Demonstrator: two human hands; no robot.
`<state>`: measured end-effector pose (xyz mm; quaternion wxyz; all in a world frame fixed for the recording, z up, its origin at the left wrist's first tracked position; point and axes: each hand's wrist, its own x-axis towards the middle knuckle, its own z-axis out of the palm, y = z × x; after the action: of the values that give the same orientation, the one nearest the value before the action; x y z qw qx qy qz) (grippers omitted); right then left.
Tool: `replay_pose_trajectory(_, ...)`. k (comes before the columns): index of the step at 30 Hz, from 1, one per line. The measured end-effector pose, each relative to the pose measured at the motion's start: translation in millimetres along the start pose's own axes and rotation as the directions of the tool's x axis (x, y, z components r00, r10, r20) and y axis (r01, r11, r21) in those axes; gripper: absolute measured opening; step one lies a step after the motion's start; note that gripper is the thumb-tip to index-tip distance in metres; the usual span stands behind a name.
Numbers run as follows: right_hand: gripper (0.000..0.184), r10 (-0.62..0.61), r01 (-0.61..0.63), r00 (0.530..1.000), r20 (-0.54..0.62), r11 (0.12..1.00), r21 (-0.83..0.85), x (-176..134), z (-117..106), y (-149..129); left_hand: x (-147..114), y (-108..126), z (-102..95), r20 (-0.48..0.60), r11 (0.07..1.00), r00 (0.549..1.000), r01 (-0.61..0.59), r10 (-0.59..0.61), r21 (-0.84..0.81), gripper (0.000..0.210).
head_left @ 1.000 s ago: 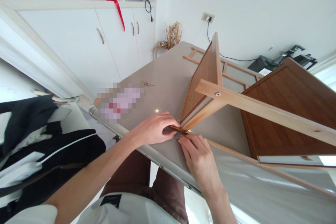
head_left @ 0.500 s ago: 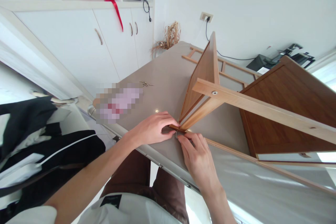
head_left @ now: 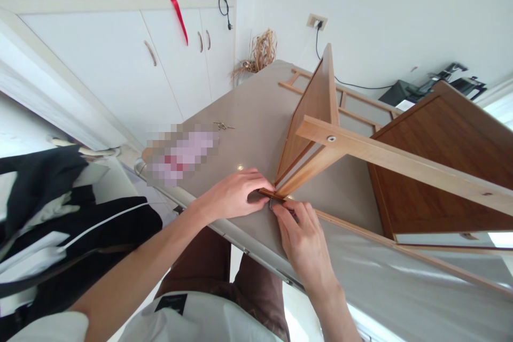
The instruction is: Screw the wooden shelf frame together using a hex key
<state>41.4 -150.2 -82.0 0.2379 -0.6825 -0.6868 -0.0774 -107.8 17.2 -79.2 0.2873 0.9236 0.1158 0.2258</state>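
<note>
A wooden frame [head_left: 372, 156] with brown panels [head_left: 312, 99] stands on its side on the table. My left hand [head_left: 236, 195] pinches the near end of its lower wooden rail [head_left: 266, 192] between thumb and fingers. Just right of it, my right hand [head_left: 302, 232] is closed on a thin, bent metal hex key [head_left: 272, 203], held against the rail's near side where a slanting crosspiece meets it. Fingers hide most of the key and the spot it touches. In the upper rail, a round metal bolt head [head_left: 331, 139] shows.
Several loose screws [head_left: 223, 125] lie on the grey table [head_left: 248, 101], beside a blurred lilac packet [head_left: 186, 152]. A ladder-like wooden piece [head_left: 356, 111] rests behind the frame. Further right is another brown panel [head_left: 444, 165]. Dark clothes [head_left: 116, 230] are piled at the left.
Both hands keep nearly the same place at the rail. The bent metal key has turned slightly in the right fingers. The whole view has shifted a little.
</note>
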Motion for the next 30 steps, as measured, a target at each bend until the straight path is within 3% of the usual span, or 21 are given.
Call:
replay_pose_trajectory(16, 0.017, -0.007, 0.007, 0.999, -0.036, 1.0, 0.01, 2.1, -0.5, -5.3, 0.1, -0.2, -0.2, 0.001, 0.999, 1.0, -0.016, 0.016, -0.031, 0.018)
replay_pose_trajectory(30, 0.011, 0.016, -0.011, 0.997, -0.08, 0.998, 0.066, 1.1, 3.3, -5.0, 0.6, 0.1, 0.8, -0.005, 0.998, 0.999, -0.042, 0.043, 0.047, 0.018)
